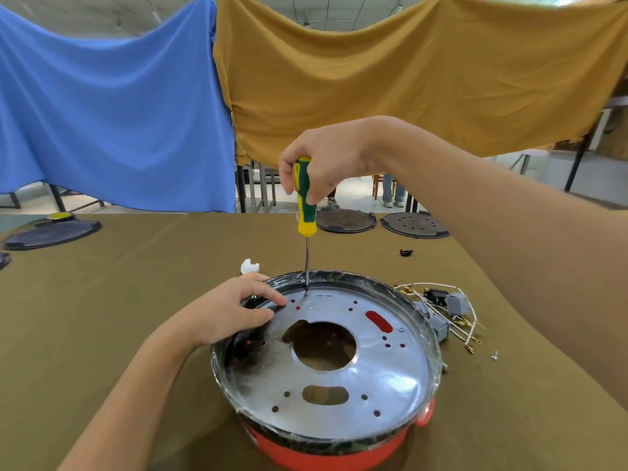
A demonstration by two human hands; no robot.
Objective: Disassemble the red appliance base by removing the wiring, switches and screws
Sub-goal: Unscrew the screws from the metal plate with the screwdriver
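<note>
Far left: dark round plate [51, 234] lying flat on the olive table cloth [136, 300], well apart from the work. Looks set aside, out of the way.

Left hand [224, 317] lies on the far-left rim of the red base [326, 453]. Fingers curled over the edge, fingertips [272, 305] pressing on the silver inner plate [339, 368]. Judged a bracing hold: it keeps the round base from spinning or sliding while the tool turns. A white scrap [249, 266] sits just behind this hand.

Centre: screwdriver [306, 198], green and yellow handle, stands close to upright. Its tip meets the silver plate near the far rim, just beside the left fingertips. The screw under the tip is too small to make out. Upright stance likely keeps the tip seated in the screw head.

Right hand [326, 164] grips the top of the handle from above, fingers wrapped round it, thumb down the side. So the base sits directly below this grip, a shaft's length under it, and touching the other hand.

Another screw head [309, 305] shows on the plate near the tip; one more [401, 330] at the right side.

Right: loose white wires [458, 329] and grey switches [455, 302] heaped on the cloth just beside the base, already out. One small screw [494, 355] lies near them. Two more dark round plates [414, 225] at the far edge.
</note>
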